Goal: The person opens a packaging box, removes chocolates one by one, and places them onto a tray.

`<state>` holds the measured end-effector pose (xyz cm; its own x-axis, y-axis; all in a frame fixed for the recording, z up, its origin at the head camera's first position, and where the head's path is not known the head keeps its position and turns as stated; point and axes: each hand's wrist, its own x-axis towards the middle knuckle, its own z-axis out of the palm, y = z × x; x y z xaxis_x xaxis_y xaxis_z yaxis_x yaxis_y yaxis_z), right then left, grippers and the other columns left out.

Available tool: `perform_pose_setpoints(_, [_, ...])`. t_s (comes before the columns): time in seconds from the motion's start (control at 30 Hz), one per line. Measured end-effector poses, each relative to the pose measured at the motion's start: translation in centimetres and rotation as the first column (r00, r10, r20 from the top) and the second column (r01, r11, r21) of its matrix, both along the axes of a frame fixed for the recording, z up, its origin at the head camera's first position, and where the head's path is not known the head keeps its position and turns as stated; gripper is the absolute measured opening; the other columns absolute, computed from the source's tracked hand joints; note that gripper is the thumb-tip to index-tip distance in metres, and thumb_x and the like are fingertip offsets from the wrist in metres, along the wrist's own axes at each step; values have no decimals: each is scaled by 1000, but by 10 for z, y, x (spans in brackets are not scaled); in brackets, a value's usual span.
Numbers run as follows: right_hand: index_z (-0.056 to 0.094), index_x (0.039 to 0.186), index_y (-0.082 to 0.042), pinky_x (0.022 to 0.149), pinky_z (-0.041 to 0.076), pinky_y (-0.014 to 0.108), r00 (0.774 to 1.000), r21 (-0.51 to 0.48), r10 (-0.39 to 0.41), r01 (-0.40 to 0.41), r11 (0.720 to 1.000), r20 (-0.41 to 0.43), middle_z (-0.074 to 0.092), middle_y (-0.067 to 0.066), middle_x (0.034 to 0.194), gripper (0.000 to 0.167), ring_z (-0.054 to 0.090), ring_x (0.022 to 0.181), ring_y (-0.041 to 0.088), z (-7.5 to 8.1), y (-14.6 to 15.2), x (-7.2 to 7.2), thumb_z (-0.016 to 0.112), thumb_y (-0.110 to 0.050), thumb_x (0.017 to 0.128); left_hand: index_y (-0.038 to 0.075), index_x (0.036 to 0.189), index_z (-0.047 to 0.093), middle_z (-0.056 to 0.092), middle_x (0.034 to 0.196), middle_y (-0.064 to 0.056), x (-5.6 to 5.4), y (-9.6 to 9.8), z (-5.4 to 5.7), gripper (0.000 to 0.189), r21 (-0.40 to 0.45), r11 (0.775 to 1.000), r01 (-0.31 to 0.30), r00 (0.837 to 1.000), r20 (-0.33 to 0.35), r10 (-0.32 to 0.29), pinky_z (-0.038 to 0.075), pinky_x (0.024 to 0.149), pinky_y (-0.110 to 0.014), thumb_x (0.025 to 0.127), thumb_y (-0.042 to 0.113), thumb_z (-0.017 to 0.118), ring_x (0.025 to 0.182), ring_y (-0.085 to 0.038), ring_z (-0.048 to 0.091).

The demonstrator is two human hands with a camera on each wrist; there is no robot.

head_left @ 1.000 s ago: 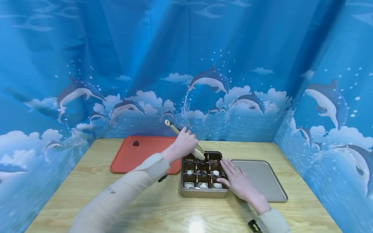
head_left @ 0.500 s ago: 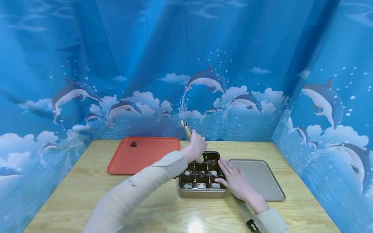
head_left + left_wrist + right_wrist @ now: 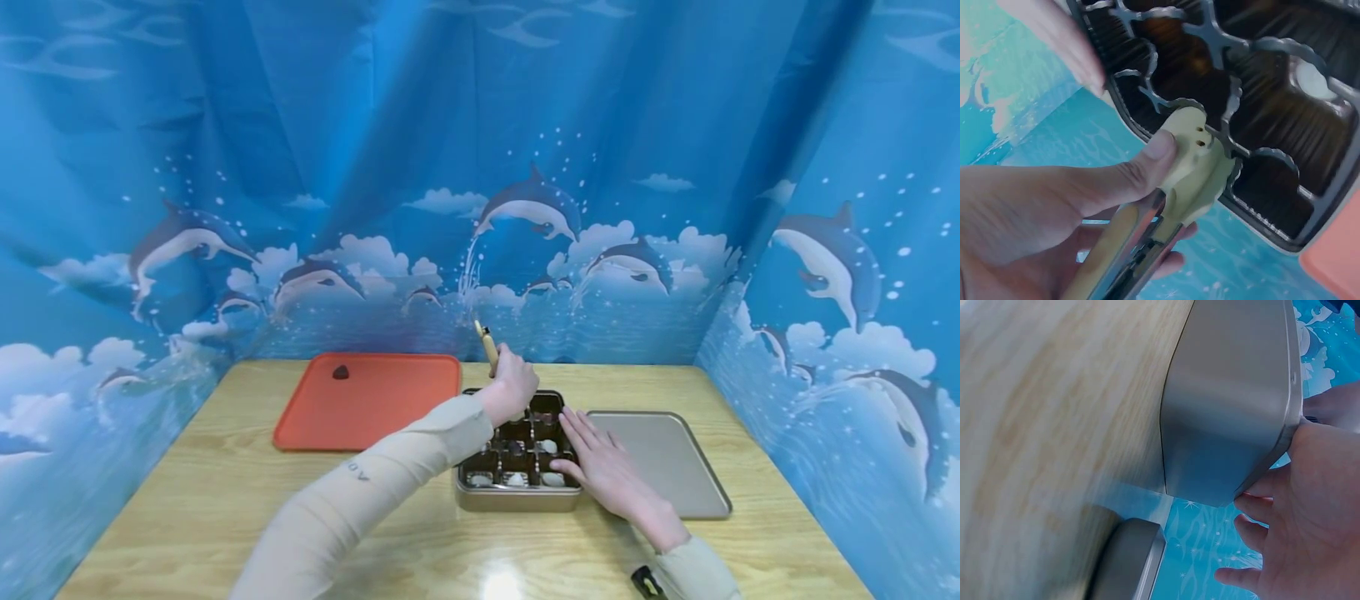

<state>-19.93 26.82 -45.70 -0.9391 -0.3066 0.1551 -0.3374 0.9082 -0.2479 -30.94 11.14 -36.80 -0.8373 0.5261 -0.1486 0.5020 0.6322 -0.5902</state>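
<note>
My left hand (image 3: 512, 383) grips cream-yellow tongs (image 3: 489, 350) over the back row of a metal box (image 3: 517, 500). The box has a dark insert with compartments, several of them holding small white or dark chocolates (image 3: 516, 479). Up close in the left wrist view, the tongs' tips (image 3: 1200, 144) dip into a compartment by the box's rim; whether anything sits between them is hidden. With its fingers straight, my right hand (image 3: 611, 471) rests along the box's right side. The right wrist view has its fingers against the box wall (image 3: 1229, 406).
To the left lies a red tray (image 3: 375, 408) with one dark chocolate piece (image 3: 341, 372) near its back edge. A flat metal lid (image 3: 667, 467) lies right of the box. Behind the wooden table (image 3: 405, 542) hangs a blue dolphin curtain (image 3: 420, 167).
My left hand has shifted right and slightly down over the box, and the tongs have swung more upright. My right hand stays at the box's side.
</note>
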Motion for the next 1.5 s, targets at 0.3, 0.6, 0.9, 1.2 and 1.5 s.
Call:
perform_pose_setpoints(0.3, [28, 158, 0, 114, 22, 68, 1000, 1, -1, 2, 1000, -14, 20, 15, 165, 78, 22, 152, 38, 0, 0, 0, 54, -48, 102, 26, 105, 79, 74, 103, 9, -5, -19, -3, 20, 60, 984, 168, 983, -86, -162, 42, 104, -39, 103, 22, 60, 88, -14, 68])
perform_pose_setpoints(0.6, [28, 158, 0, 114, 22, 68, 1000, -8, -5, 5, 1000, -14, 20, 15, 165, 77, 21, 152, 38, 1, 0, 1, 53, -47, 102, 28, 95, 79, 73, 95, 8, -7, -50, 4, 7, 164, 944, 285, 951, -169, -258, 42, 93, -38, 90, 32, 76, 88, -19, 64])
perform_pose_setpoints(0.9, [29, 157, 2, 113, 21, 69, 1000, -18, 1, -1, 1000, -18, 21, 18, 164, 77, 22, 151, 41, 1, 0, 2, 53, -46, 102, 30, 116, 76, 71, 103, 6, -6, -93, -13, 44, 324, 845, 425, 886, -342, -315, 42, 80, -34, 82, 57, 70, 93, -20, 62])
perform_pose_setpoints(1.2, [29, 157, 1, 113, 22, 68, 1000, -9, -3, 2, 1000, -30, 21, 17, 164, 78, 23, 151, 40, -1, 0, 2, 54, -47, 102, 27, 123, 74, 71, 107, 6, -5, -117, -21, 48, 420, 762, 494, 854, -400, -334, 42, 80, -34, 82, 51, 72, 92, -19, 62])
perform_pose_setpoints(1.5, [28, 157, 0, 114, 21, 68, 1000, -12, -5, 5, 1000, -19, 20, 16, 165, 77, 21, 151, 40, -1, -1, 1, 54, -47, 102, 22, 124, 73, 72, 109, 1, -7, -152, -18, 52, 494, 728, 475, 858, -443, -259, 47, 84, -37, 80, 50, 77, 95, -22, 64])
